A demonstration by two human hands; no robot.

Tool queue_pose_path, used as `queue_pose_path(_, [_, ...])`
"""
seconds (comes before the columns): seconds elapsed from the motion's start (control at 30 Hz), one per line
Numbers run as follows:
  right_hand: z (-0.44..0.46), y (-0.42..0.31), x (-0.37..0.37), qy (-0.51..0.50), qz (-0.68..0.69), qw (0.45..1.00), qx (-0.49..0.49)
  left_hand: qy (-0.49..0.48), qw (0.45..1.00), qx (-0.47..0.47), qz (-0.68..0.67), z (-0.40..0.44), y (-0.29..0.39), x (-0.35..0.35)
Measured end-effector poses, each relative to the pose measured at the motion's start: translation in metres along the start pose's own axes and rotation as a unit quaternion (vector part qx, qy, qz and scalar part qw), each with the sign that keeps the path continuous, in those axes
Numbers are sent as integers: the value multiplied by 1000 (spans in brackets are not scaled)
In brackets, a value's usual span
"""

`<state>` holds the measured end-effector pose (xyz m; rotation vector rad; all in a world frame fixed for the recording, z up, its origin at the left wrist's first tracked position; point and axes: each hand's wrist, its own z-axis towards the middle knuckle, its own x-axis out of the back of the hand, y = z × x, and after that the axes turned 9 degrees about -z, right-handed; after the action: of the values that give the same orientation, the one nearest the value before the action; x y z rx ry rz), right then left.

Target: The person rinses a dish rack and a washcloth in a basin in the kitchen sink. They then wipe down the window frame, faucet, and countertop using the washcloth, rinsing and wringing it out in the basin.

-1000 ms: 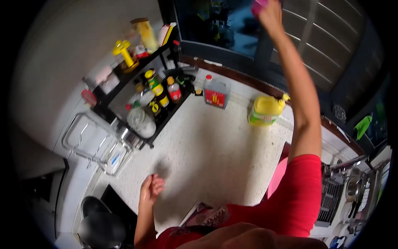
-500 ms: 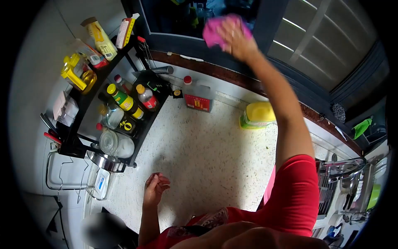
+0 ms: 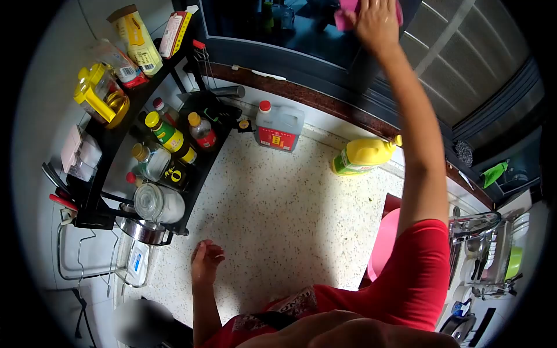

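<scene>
My right hand (image 3: 377, 26) reaches up to the dark window (image 3: 278, 52) and presses a pink cloth (image 3: 348, 17) to it near the top edge of the view. Part of the cloth lies under the palm and fingers, and part is cut off by the edge. My left hand (image 3: 207, 261) hovers over the front left of the speckled worktop (image 3: 272, 209), its fingers loosely curled and holding nothing. Below the window stand a clear jug with a red cap (image 3: 278, 127) and a yellow bottle with a green label (image 3: 362, 156).
On the left, a black rack (image 3: 110, 168) carries sauce bottles, a glass jar (image 3: 159, 203), an oil jug (image 3: 101, 95) and packets. Partly behind my right arm sits a pink basin (image 3: 383, 243). A dish rack (image 3: 487, 249) with utensils stands at the far right.
My right hand has moved the pink cloth up and to the right across the window. My left hand has shifted slightly left in view. The camera view has tilted a little.
</scene>
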<state>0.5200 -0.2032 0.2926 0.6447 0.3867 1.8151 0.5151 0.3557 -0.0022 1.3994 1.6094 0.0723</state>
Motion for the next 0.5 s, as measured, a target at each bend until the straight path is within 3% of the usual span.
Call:
queue_pose_path(0.03, [-15,-15,-17,-13,-60,998,2,-1,1000,-1,-4,1,-2,-5])
queue_pose_path(0.13, [-91,-71,3,-203,1,978,45,-3,1000,8,-2,-2,-4,-11])
queue_pose_path(0.23, [-154,-117,9,-360,153,919,40,-39,999,11,-4,5,-7,-7])
queue_pose_path(0.3, [-154,-125,-12,-248,216,943,-52,-24,999,5,32,4,-3,-4])
queue_pose_path(0.37, [-114,-108,-1,-124,231,963,-69,-9,999,-1,32,0,1,-2])
queue_pose_path(0.5, [45,8,-12,94,-10,995,-12,-4,1000,-7,0,4,4,5])
